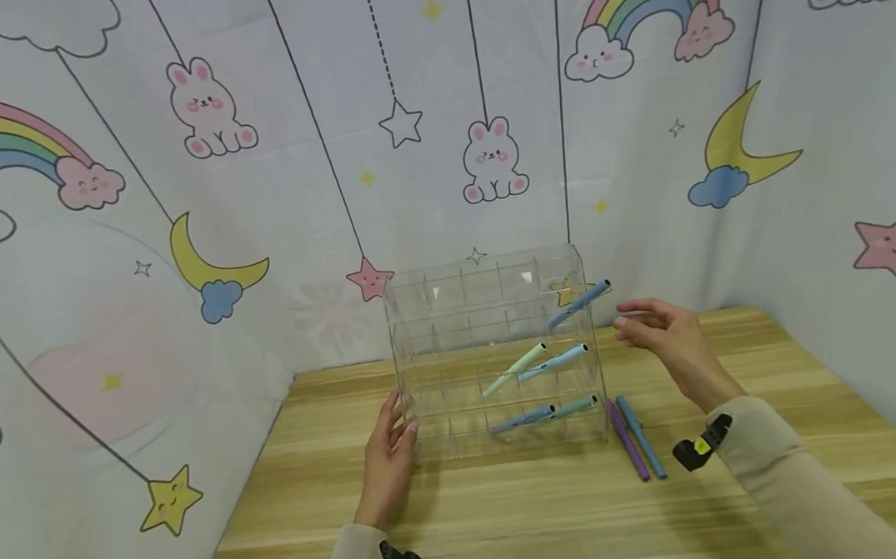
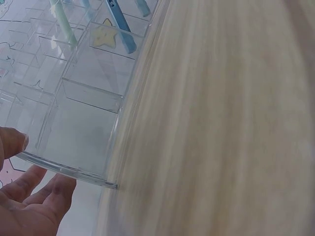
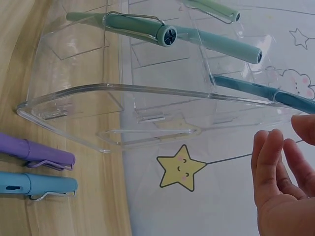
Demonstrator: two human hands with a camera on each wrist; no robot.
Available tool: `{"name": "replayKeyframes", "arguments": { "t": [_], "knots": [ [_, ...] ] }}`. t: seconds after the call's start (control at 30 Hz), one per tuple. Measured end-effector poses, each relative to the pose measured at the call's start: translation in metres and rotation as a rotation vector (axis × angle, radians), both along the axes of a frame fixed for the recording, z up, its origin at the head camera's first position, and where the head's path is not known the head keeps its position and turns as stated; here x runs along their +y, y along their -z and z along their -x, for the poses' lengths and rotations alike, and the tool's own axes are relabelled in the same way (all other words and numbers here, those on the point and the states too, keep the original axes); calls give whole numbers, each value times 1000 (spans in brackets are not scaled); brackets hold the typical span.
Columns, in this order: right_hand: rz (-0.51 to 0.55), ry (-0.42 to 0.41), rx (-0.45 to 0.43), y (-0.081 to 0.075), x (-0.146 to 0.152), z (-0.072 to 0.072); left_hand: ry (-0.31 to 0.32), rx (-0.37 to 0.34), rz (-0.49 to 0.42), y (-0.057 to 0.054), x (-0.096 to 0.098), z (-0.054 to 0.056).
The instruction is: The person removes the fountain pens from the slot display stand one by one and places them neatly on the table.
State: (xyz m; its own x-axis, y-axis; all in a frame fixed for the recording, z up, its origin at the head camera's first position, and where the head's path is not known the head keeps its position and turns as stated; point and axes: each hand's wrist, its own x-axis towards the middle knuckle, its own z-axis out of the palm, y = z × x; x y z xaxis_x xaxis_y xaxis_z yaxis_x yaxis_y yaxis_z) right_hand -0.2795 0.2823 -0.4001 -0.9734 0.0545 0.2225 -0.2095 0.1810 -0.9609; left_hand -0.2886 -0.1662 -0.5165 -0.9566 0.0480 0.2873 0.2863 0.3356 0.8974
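A clear acrylic pen rack with stepped rows of compartments stands on the table. My left hand grips its left side panel, thumb on one face and fingers on the other in the left wrist view. Off the rack's upper right side is my right hand, holding nothing, fingers slightly bent and apart from the nearby dark blue pen. Lower in the rack lean a pale green pen, a light blue pen, a blue pen and a green pen.
Right of the rack, a purple pen and another blue pen lie side by side on the wooden table. Behind the rack hangs a white curtain printed with rabbits, stars and moons.
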Motion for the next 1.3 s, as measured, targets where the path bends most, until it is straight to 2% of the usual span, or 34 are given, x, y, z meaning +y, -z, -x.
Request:
{"name": "replayKeyframes", "arguments": {
  "t": [0.67, 1.0, 1.3],
  "knots": [
    [4, 5, 10, -8, -9, 7, 2, -16, 3, 1, -2, 0],
    [-31, 52, 1, -18, -14, 11, 2, -10, -1, 1, -1, 1],
    [26, 69, 25, -26, -20, 15, 7, -46, -14, 0, -1, -2]
  ]
}}
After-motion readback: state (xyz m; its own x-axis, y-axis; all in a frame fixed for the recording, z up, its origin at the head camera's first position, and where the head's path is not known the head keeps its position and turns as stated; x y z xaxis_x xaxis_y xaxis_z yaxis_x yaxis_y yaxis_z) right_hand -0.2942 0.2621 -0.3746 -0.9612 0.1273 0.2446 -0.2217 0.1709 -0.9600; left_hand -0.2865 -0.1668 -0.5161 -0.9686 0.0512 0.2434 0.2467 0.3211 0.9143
